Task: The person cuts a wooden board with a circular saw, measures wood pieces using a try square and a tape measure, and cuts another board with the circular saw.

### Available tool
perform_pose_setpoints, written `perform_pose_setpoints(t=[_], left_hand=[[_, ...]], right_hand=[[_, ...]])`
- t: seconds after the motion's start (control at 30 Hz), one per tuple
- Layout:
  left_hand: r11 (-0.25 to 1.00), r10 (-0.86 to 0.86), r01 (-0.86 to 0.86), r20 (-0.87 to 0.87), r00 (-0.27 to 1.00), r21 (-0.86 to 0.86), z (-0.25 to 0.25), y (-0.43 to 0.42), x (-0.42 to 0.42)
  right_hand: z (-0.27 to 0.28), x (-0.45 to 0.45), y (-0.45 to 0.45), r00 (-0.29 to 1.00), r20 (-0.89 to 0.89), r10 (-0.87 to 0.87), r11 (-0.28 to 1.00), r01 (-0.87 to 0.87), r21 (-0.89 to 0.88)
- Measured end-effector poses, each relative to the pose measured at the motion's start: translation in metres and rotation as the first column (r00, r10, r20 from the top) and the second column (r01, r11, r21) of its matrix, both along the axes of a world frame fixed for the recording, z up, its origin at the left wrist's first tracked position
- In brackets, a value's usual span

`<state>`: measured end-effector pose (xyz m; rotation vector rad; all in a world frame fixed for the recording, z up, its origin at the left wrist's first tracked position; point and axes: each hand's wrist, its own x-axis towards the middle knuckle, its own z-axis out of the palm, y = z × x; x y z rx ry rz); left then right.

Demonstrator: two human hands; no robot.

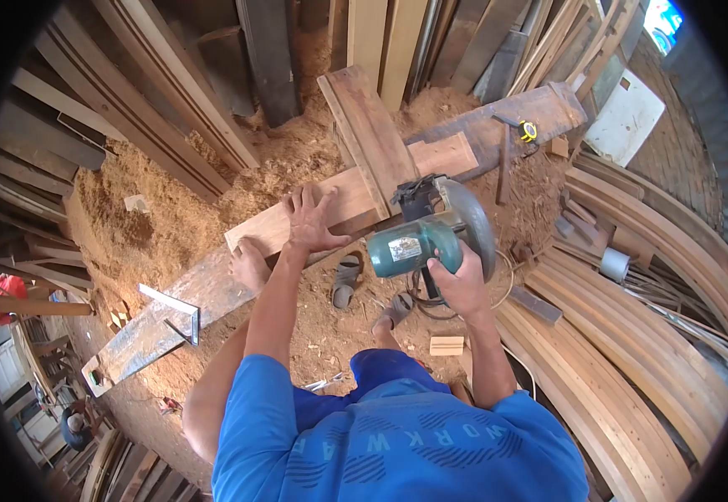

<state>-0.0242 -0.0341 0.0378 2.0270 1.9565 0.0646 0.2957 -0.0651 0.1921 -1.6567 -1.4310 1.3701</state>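
Note:
My left hand [309,219] lies with its fingers spread on a pale wooden board [262,224]. The board rests on a long worn plank [213,280], and a bare foot [249,266] presses on its left end. Fingers of my right hand [462,280] are wrapped round the rear handle of a green circular saw [406,249]. The saw stands at the near end of a wide brown board [372,125] that lies across the pale one. Its grey guard [474,226] faces right; the blade's edge is hidden.
A metal square [181,308] lies on the plank's left part, a yellow tape measure [528,130] on its right. Sandals [345,280] and a small wood block [447,345] are on the dusty floor. Stacked curved boards [623,360] stand right. Another person [77,425] is at far lower left.

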Motion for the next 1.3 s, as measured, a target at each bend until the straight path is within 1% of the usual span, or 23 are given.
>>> perform_pose_setpoints(t=[0.07,0.17,0.37,0.47,0.57,0.77,0.87,1.07,1.17,1.3], left_hand=[[1.000,0.006,-0.006,0.002,1.000,-0.009,0.000,-0.002,0.000],[1.000,0.003,-0.003,0.026,1.000,0.006,0.001,-0.001,0.000],[1.000,0.011,-0.010,0.020,1.000,-0.017,0.003,-0.001,0.000],[1.000,0.003,-0.003,0.030,1.000,0.003,0.005,-0.001,0.000],[1.000,0.002,-0.002,0.023,1.000,-0.002,0.005,0.000,0.001],[1.000,-0.001,0.001,0.025,1.000,0.015,0.001,0.000,0.000],[1.000,0.004,-0.004,0.024,1.000,-0.001,0.001,0.000,0.000],[1.000,0.009,-0.010,0.050,0.999,0.021,-0.001,-0.001,0.001],[0.999,0.013,-0.016,0.060,0.998,0.050,-0.005,-0.001,0.001],[0.997,0.007,-0.012,0.065,0.998,0.077,-0.009,-0.003,0.001]], right_hand=[[0.001,-0.006,0.002,0.999,0.020,0.046,0.998,-0.046,0.036],[-0.002,-0.009,0.002,0.998,0.024,0.066,0.998,-0.067,0.017],[-0.016,-0.014,0.002,0.996,0.037,0.087,0.996,-0.088,0.013],[-0.021,-0.014,0.001,0.997,-0.002,0.082,0.997,-0.082,-0.004],[-0.029,-0.012,0.001,0.994,-0.002,0.108,0.994,-0.108,-0.008],[-0.033,-0.014,0.004,0.992,-0.046,0.115,0.993,-0.116,-0.010],[-0.026,-0.018,0.008,0.993,-0.066,0.098,0.994,-0.100,-0.041],[-0.043,-0.016,0.011,0.990,-0.079,0.114,0.993,-0.116,-0.022],[-0.033,-0.019,0.018,0.987,-0.104,0.127,0.991,-0.129,-0.021],[-0.041,-0.016,0.018,0.986,-0.076,0.146,0.989,-0.148,-0.026]])
